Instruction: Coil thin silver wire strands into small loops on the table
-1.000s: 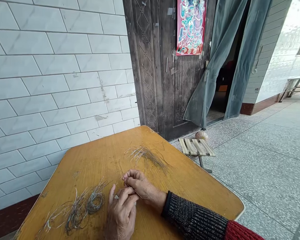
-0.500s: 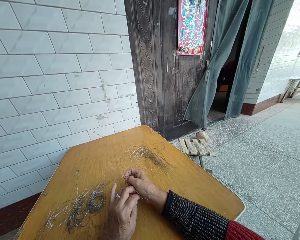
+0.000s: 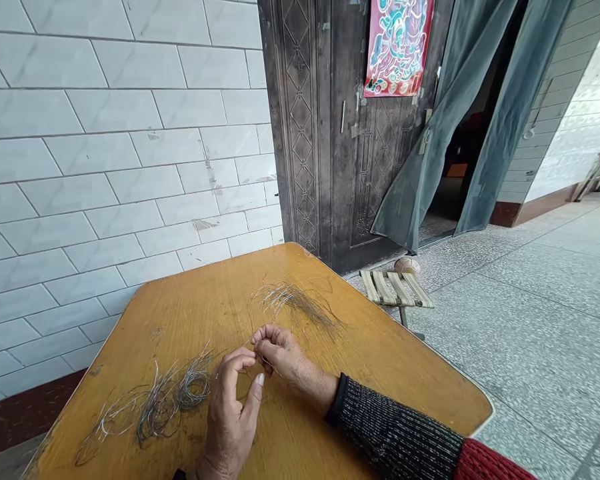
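Observation:
My right hand [image 3: 280, 353] is closed in a pinch on a thin wire [image 3: 251, 313], whose free end rises above the fingertips. Just left of it is my left hand [image 3: 233, 407], its thumb spread away from curved fingers whose tips come close to the right hand's fingertips. I cannot tell whether those tips touch the wire. Beyond my hands lies a loose bundle of thin wires [image 3: 300, 303], fanned out on the wooden table [image 3: 205, 300]. To the left of my left hand rests a tangle of coiled silvery wires [image 3: 193, 388].
A white tiled wall [image 3: 130, 180] runs along the table's left and far side. Past the far right edge stand a folding stool [image 3: 396, 288] with woven straps and a dark door [image 3: 350, 167]. A grey curtain [image 3: 410, 187] hangs at the doorway.
My left thumb has come away from the right hand and opened out, and the left hand has shifted slightly left. The right hand keeps its pinch. The view has tilted a little.

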Motion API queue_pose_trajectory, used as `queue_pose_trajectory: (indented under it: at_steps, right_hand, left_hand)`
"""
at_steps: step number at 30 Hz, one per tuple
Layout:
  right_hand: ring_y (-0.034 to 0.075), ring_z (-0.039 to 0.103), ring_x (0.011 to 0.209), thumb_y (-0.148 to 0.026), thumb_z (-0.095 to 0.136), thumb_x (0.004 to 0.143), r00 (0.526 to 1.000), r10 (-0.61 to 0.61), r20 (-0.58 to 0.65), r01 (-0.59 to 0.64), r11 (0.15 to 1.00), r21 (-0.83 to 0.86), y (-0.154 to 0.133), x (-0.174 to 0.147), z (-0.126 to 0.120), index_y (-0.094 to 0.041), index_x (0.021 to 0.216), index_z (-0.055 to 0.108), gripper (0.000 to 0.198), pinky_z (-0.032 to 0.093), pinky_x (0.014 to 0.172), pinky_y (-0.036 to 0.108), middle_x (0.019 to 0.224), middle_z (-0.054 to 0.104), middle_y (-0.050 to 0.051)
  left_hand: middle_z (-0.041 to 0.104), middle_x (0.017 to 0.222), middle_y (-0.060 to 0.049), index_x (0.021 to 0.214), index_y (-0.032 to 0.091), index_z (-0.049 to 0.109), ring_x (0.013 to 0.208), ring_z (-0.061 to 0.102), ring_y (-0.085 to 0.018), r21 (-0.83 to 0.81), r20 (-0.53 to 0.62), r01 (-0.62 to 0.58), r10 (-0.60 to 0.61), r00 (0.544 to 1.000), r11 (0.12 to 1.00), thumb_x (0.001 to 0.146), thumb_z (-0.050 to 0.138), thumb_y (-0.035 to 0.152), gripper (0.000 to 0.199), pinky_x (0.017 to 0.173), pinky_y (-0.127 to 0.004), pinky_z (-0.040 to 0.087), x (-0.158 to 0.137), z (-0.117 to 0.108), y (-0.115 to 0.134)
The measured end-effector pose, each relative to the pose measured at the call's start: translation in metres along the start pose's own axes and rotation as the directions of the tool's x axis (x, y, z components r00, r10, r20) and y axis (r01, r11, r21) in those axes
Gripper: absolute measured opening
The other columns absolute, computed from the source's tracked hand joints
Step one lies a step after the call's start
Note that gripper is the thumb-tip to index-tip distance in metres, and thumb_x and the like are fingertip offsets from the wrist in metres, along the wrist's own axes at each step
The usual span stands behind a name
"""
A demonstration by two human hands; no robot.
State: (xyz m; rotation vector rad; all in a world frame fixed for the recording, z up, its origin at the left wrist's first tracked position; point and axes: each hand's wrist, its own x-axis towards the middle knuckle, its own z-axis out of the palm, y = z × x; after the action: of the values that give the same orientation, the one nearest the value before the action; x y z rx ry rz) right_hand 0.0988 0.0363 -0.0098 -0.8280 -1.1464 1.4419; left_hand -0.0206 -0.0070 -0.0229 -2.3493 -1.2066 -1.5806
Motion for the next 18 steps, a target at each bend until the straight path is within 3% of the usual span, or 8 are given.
queue_pose_trajectory:
  at_steps: [18]
  right_hand:
    - [0.003, 0.036, 0.034, -0.012, 0.046, 0.065, 0.999, -0.034, 0.031, 0.035, 0.997, -0.061, 0.0055, -0.0062, 0.0045, -0.017, 0.07, 0.048, 0.007, 0.028, 0.035, 0.015, 0.045, 0.042, -0.01]
  left_hand:
    - [0.058, 0.088, -0.004, 0.084, 0.021, 0.056, 0.086, 0.057, -0.017, -0.065, -0.031, -0.059, 0.057, 0.998, 0.996, 0.08, 0.052, 0.019, 0.006, 0.076, -0.03, 0.05, 0.0038, 0.001, -0.0014]
